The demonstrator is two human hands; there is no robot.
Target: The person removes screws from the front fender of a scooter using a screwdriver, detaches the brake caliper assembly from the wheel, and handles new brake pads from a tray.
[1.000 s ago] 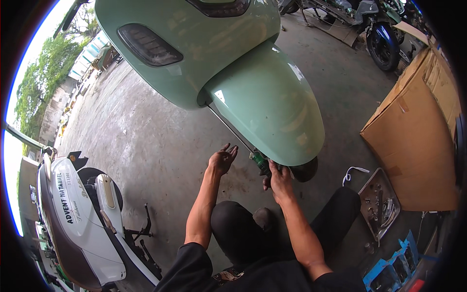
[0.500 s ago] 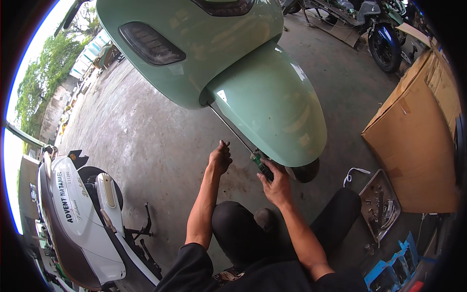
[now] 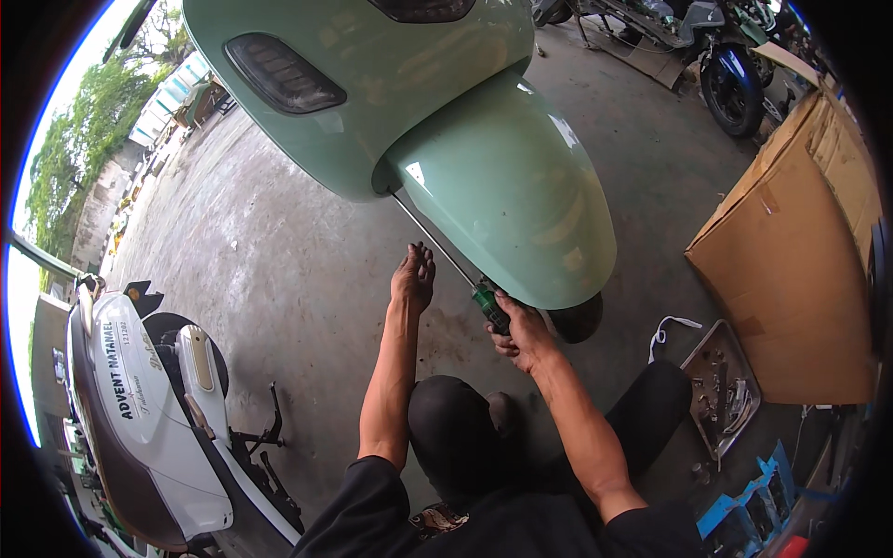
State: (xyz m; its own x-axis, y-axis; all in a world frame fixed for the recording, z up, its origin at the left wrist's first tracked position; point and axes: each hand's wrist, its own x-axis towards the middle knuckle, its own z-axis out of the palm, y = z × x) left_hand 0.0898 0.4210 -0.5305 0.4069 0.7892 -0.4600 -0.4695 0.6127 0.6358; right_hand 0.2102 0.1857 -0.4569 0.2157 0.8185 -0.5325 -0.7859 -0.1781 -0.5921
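A long-shafted screwdriver with a green and black handle (image 3: pixel 490 309) is gripped in my right hand (image 3: pixel 525 337), beside the light green front fender (image 3: pixel 507 195) of a scooter. Its thin metal shaft slants up and to the left. The tip is hidden where the fender meets the scooter's front body panel (image 3: pixel 372 84). My left hand (image 3: pixel 413 278) is raised to the left of the shaft, apart from it. Its darkened fingers point upward, loosely spread, and I see nothing in them. Part of the dark front tyre (image 3: pixel 579 319) shows below the fender.
A metal tray (image 3: pixel 725 386) with tools and small parts lies right of my knee, near a white cable (image 3: pixel 672 330). Behind it stands a large cardboard box (image 3: pixel 791 270). A white scooter (image 3: pixel 158 409) is parked at left; another motorbike (image 3: pixel 730 88) is at back right.
My left hand has gone from closed fingers to loosely opened ones and moved slightly up. My right hand's fingers have shifted around the screwdriver handle. The whole view has moved a little.
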